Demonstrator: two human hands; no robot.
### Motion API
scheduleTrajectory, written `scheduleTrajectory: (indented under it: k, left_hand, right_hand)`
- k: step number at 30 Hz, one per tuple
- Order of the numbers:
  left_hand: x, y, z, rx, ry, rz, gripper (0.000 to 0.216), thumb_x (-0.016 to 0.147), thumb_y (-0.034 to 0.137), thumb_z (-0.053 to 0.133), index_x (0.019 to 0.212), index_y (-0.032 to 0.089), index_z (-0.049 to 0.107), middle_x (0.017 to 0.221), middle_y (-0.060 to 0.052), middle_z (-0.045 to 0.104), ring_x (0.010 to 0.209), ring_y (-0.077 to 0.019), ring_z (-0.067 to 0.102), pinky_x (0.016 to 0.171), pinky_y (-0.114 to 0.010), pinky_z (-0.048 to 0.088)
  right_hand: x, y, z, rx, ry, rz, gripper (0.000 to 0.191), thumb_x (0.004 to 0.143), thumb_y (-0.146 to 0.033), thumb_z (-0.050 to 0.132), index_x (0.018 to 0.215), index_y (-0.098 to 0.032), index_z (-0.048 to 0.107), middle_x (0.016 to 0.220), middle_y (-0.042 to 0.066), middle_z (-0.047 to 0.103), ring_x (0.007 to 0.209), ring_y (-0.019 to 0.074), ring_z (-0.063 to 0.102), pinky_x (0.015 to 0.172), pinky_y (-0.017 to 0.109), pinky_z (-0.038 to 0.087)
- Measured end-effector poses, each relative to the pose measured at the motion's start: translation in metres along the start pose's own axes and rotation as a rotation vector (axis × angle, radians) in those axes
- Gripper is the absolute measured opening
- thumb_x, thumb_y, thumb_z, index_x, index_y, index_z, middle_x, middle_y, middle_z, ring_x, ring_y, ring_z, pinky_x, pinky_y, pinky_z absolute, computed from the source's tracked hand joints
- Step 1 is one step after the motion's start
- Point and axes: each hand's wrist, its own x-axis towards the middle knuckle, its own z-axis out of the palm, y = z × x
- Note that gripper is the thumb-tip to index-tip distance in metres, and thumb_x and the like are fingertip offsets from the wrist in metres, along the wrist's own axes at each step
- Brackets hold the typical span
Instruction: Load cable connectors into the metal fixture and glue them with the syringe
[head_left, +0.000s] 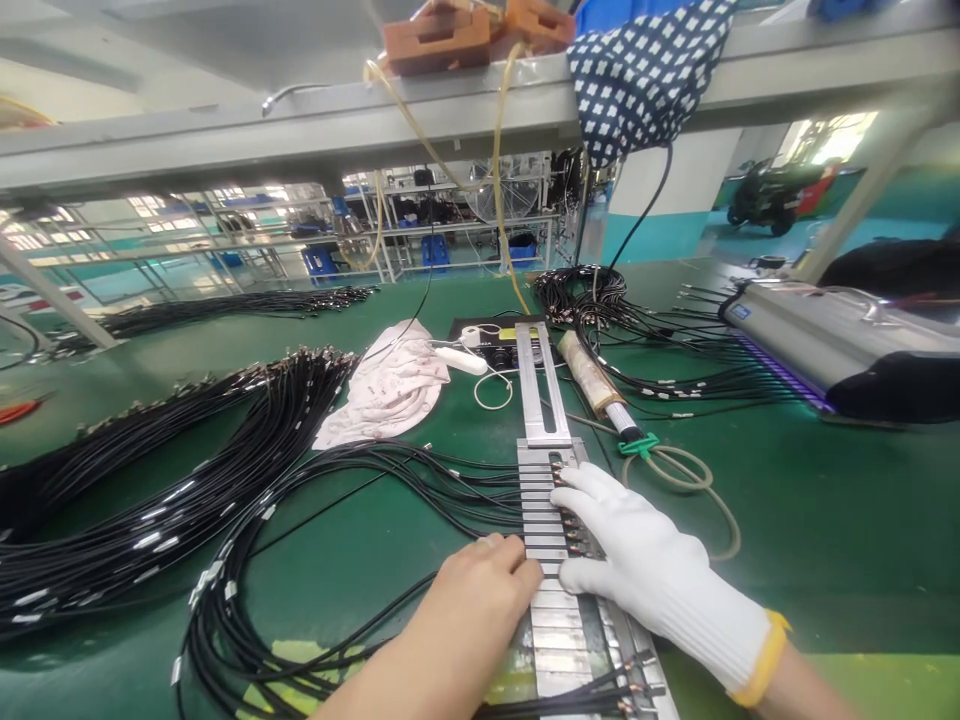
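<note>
Head view: slotted metal fixture (551, 615) at lower centre, between the two hands, which are apart.
Left hand (484, 585): bare, at the fixture's left edge; cannot tell whether it pinches a cable.
Right gloved hand (637, 550): fingers spread over its right side.
Black cables (206, 620): lower left, reaching into the slots.

No wording can be made out for certain. A blue label (739, 311) with pale marks sits on the end of the silver lamp housing (817, 330), toward the bench's (862, 560) right edge. White lettering (484, 344) on the black box (499, 357), near the far edge, is too small to read. Any print on the white tags (206, 578) along the black cables (330, 462), toward the left edge, is blurred.
</note>
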Motion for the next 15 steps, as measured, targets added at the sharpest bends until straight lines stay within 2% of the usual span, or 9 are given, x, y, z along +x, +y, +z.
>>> scheduleTrajectory:
  k: [4,9,15]
  left_hand:
    - [-0.007,0.006,0.015,0.213,0.046,0.101,0.029,0.089,0.006,0.049,0.113,0.005,0.064,0.103,-0.017,0.066,0.095,-0.0307,0.062,0.085,-0.044,0.057]
    - [-0.021,-0.005,0.030,0.231,0.075,0.155,0.052,0.087,0.002,0.045,0.139,0.000,0.047,0.113,-0.017,0.065,0.101,-0.0305,0.063,0.090,-0.042,0.056]
    - [-0.019,-0.011,0.035,0.203,0.108,0.146,0.055,0.086,-0.008,0.035,0.139,0.003,0.046,0.110,-0.015,0.065,0.097,-0.0274,0.064,0.086,-0.040,0.056]
  right_hand:
    - [0.000,0.004,0.002,0.010,0.020,-0.025,0.066,0.073,-0.028,0.070,0.139,-0.023,0.058,0.160,0.004,0.034,0.144,0.0312,0.032,0.113,0.044,0.037]
    - [0.002,0.008,0.007,-0.003,0.071,-0.072,0.064,0.072,-0.027,0.071,0.135,-0.021,0.061,0.157,0.007,0.039,0.142,0.0318,0.035,0.111,0.046,0.039]
    - [0.001,-0.001,0.006,-0.031,0.137,-0.104,0.055,0.074,-0.028,0.073,0.128,-0.020,0.064,0.151,0.013,0.046,0.138,0.0341,0.040,0.107,0.049,0.041]
